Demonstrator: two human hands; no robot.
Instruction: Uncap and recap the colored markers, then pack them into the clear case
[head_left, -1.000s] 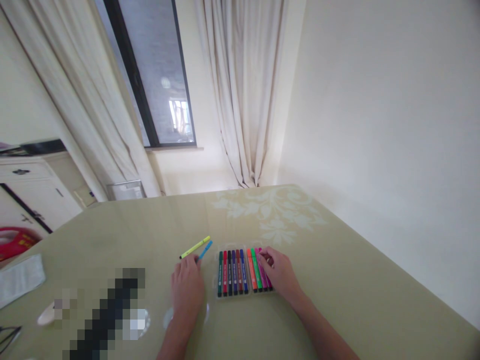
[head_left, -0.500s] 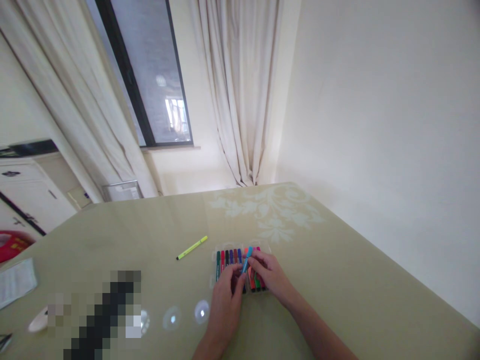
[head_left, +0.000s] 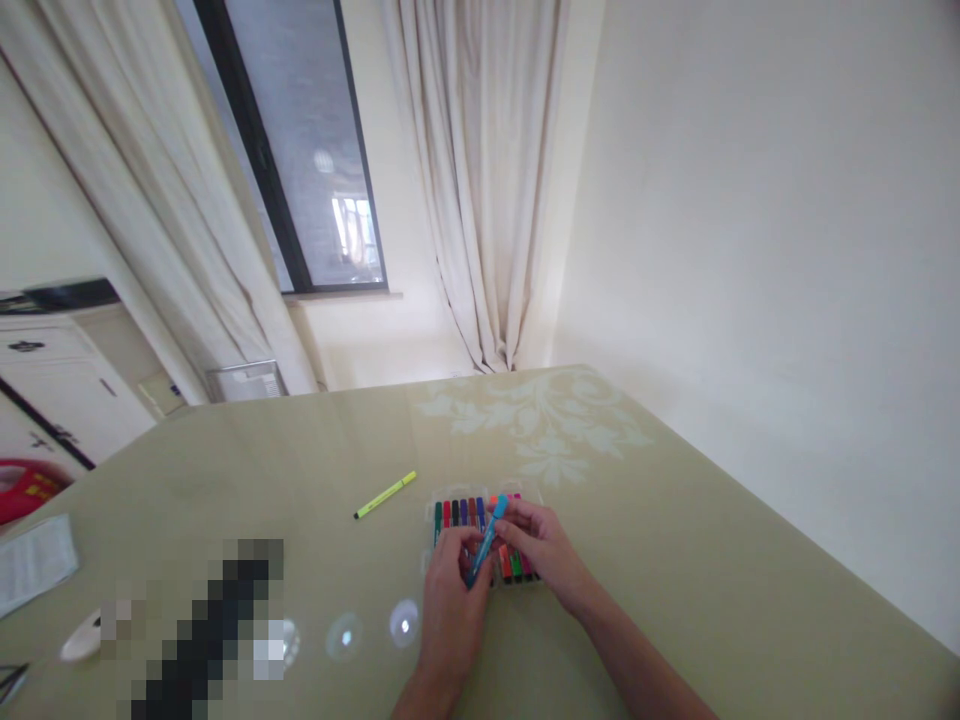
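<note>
A light-blue marker (head_left: 487,543) is held at a slant between my two hands, capped end up and away from me. My left hand (head_left: 454,595) grips its lower end between thumb and fingers. The fingers of my right hand (head_left: 546,545) pinch it near the cap. Beneath both hands lies an open clear plastic case (head_left: 430,513) with several markers in rows. Dark green, red, black, purple and blue caps show on the left side; orange, green and pink ones show on the right. My hands hide the middle of the case.
A yellow-green marker (head_left: 385,495) lies on the table (head_left: 675,600) left of the case. Farther left are a white oval object (head_left: 81,637), a pale packet (head_left: 36,562) and a blurred-out dark strip (head_left: 202,625). A wall (head_left: 787,300) borders the table's right edge.
More of the light-blue marker's lower body now shows between my hands, with its lower end nearer to me. The fingers of my left hand have shifted along it.
</note>
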